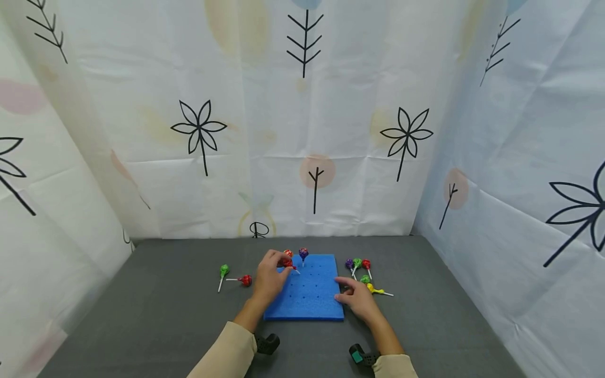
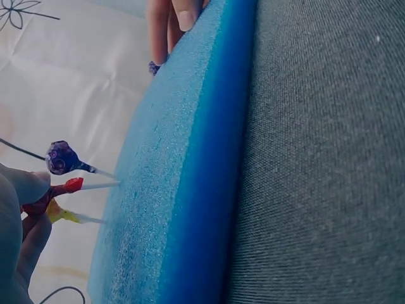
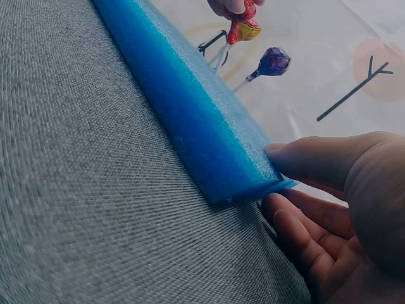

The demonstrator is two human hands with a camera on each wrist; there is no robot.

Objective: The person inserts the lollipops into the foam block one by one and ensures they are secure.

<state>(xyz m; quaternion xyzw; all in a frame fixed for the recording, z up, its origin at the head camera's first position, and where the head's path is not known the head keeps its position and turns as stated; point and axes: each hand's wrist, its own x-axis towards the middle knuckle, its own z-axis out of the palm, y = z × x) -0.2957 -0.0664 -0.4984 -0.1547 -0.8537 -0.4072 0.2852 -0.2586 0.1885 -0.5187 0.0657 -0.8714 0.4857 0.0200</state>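
Observation:
My left hand [image 1: 270,279] pinches a red lollipop [image 1: 288,264] by its wrapped head, above the far left part of a blue foam board [image 1: 326,304] with small holes. In the left wrist view its stick slants to the board's surface; whether the tip is in a hole I cannot tell. Beside it, a purple lollipop [image 2: 61,158] and an orange-yellow lollipop [image 3: 248,31] stand in the board, heads up. At the board's right edge, my right hand [image 1: 359,300] grips the foam, thumb on top and fingers curled against the side and underside.
Left of the board lie a green lollipop [image 1: 224,270] and a red one [image 1: 246,280]. To the right are several more, among them a purple [image 1: 349,263], a red [image 1: 366,264] and a yellow lollipop [image 1: 371,288]. Patterned cloth walls [image 1: 350,105] surround the grey table [image 1: 179,315].

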